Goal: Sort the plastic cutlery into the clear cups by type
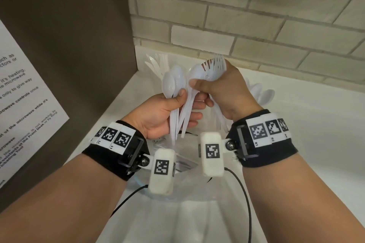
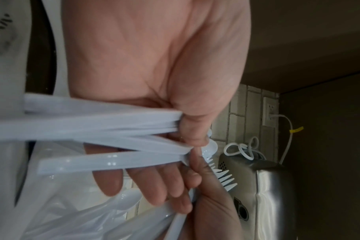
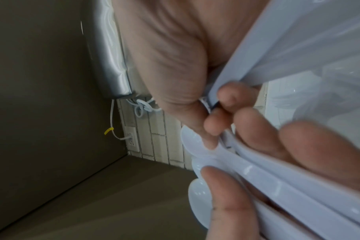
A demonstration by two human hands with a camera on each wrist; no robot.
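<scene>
My left hand (image 1: 167,112) grips a bundle of white plastic spoons (image 1: 173,84) by the handles, bowls up; their handles (image 2: 93,126) cross my palm in the left wrist view. My right hand (image 1: 223,92) grips a bunch of white forks (image 1: 216,65) with one spoon (image 1: 197,72) among them, thumb pressed on the necks. The two hands touch above the counter. Fork tines (image 2: 224,177) show past my fingers. White cutlery (image 1: 158,65) stands behind at the back left, and more spoons (image 1: 260,92) stand right of my right hand; their clear cups are hard to make out.
A crumpled clear plastic bag (image 1: 187,165) lies on the white counter (image 1: 316,124) under my wrists. A brown panel (image 1: 69,45) with a printed notice (image 1: 23,104) stands at the left, a tiled wall (image 1: 256,15) behind. A steel appliance (image 2: 273,194) and a wall outlet (image 2: 269,112) show in the left wrist view.
</scene>
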